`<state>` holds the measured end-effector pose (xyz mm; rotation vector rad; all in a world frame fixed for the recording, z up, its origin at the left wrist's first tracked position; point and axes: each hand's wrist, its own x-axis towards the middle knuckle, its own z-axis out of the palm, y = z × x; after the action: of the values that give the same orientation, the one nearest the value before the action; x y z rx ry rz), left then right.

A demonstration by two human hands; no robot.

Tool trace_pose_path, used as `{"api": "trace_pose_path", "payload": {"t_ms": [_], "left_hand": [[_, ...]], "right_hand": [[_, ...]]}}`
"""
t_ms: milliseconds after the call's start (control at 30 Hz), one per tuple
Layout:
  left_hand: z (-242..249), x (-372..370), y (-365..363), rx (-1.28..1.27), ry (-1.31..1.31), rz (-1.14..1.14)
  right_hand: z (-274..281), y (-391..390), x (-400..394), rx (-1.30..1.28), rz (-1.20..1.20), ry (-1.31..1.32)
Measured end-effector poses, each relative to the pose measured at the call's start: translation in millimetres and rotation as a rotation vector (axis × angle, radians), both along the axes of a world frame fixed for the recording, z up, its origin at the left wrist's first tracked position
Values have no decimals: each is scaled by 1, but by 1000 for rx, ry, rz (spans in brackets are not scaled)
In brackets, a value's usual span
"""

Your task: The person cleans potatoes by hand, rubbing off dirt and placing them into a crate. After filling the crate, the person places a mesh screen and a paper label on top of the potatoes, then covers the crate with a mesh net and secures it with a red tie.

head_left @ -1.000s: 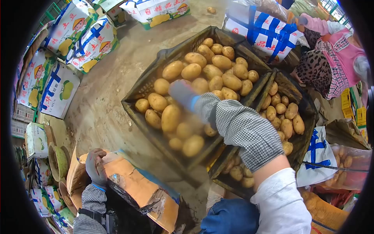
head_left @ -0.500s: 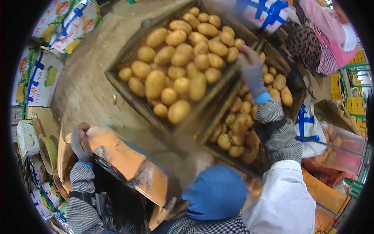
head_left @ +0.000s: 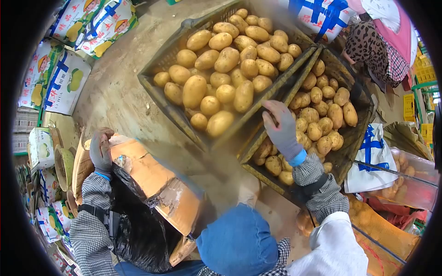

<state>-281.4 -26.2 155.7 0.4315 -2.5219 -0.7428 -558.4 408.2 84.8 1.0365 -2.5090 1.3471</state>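
Note:
My left hand (head_left: 101,149), in a grey glove, has its fingers wrapped over the edge of a cardboard box (head_left: 133,154) lined with a black plastic bag (head_left: 142,230). Gloved in grey too, my right hand (head_left: 281,129) hovers over the near side of a dark crate (head_left: 264,181), its fingers apart and nothing visible in them. Potatoes (head_left: 324,124) lie in that crate. Beside it, a second crate (head_left: 171,112) is heaped with larger-looking potatoes (head_left: 226,60). The inside of the box is mostly hidden by the black liner.
Printed cartons (head_left: 69,83) with blue tape stand at the left. A crouching person (head_left: 368,50) is at the upper right. An orange mesh sack (head_left: 386,230) and a white bag (head_left: 370,158) lie on the right. A rounded blue cloth (head_left: 239,241) covers the bottom middle.
My right hand has moved down and left, from between the two crates to the nearer side of the right crate. My left hand keeps its hold on the box. The view has shifted slightly.

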Motion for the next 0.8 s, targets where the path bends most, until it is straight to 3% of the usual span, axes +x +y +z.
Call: {"api": "trace_pose_path", "payload": {"t_ms": [67, 133, 200, 300, 400, 500, 533, 600, 667, 800], "left_hand": [[-1, 3, -2, -4, -7, 11], [-3, 7, -4, 32, -28, 21], [-7, 8, -5, 47, 6, 29], [-14, 11, -7, 53, 63, 47], [-13, 12, -5, 51, 79, 41], [-10, 11, -8, -6, 69, 32], [-11, 11, -9, -11, 69, 29], [-16, 12, -11, 13, 86, 19], [-20, 10, -14, 69, 128, 2], [-18, 10, -13, 87, 117, -8]], "right_hand": [[-5, -27, -30, -50, 37, 168], [-19, -58, -75, -55, -19, 48], [-37, -85, -124, 196, -104, 77], [-10, -108, -124, 692, -139, -104], [-41, -124, -120, 761, 14, 394], [-27, -138, -114, 594, -86, 232], [-22, -132, -124, 346, -105, 265], [5, -122, -140, 147, -245, 337], [27, -94, -172, 38, -250, 231], [54, -50, -211, -110, -17, -257]]}}
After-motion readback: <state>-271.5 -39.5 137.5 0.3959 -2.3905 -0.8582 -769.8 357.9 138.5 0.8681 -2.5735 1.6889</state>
